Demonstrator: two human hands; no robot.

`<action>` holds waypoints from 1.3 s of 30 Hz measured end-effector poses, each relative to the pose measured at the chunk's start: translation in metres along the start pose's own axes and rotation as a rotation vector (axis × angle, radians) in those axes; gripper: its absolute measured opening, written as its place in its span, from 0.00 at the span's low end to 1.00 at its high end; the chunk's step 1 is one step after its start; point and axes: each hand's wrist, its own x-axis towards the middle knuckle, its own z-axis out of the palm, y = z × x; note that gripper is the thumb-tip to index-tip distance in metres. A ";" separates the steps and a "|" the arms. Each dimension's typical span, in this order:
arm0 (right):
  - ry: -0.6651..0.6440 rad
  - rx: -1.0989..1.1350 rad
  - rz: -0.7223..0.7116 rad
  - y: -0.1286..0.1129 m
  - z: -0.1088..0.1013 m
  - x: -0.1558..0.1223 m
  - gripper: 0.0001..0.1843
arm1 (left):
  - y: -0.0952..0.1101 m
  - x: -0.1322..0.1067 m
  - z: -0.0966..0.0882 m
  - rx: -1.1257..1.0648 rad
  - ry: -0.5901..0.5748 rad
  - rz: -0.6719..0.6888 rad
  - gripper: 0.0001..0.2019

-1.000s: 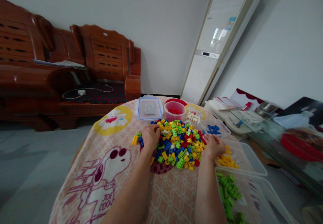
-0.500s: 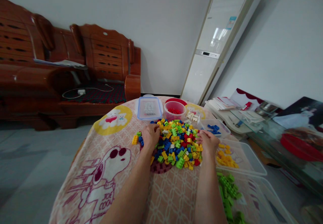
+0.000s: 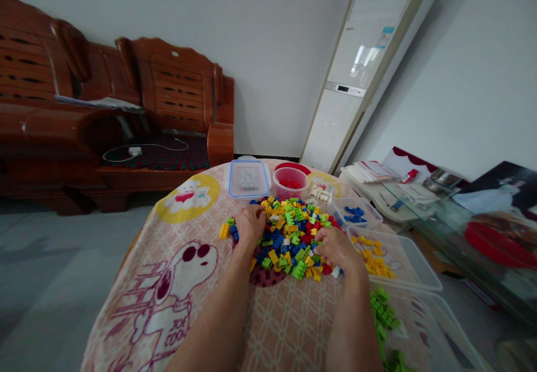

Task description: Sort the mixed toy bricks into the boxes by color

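A loose heap of toy building bricks [image 3: 289,238] in yellow, green, blue and red, with a few white ones, lies on the cloth-covered table between my hands. My left hand [image 3: 250,222] rests at the heap's left side, its fingers curled and bent together; anything inside them is hidden. Over the right part of the heap, my right hand [image 3: 336,247] reaches down with its fingers apart, the tips at the bricks. Close to that hand is a clear tray [image 3: 419,260] with yellow bricks [image 3: 375,263] in it.
Behind the heap stand a blue-rimmed clear box [image 3: 249,179], a pink tub [image 3: 291,182] holding red pieces, and white bricks [image 3: 321,193]. To the right are blue bricks [image 3: 354,214] in a clear container and green bricks [image 3: 384,313] in a larger one. A glass-topped table [image 3: 444,221] is beyond.
My right hand has moved left and slightly down from the heap's right edge onto its bricks. A white brick shows near its wrist. My left hand has barely moved.
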 end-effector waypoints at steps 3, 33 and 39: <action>-0.013 -0.048 0.041 -0.004 0.003 0.002 0.13 | -0.001 0.000 0.000 -0.001 0.002 0.010 0.15; 0.255 1.181 -0.017 -0.005 0.023 0.029 0.26 | 0.000 -0.001 0.000 0.012 0.004 0.000 0.15; 0.327 1.256 -0.032 -0.001 0.025 0.032 0.29 | 0.001 -0.001 -0.001 0.007 0.003 -0.012 0.15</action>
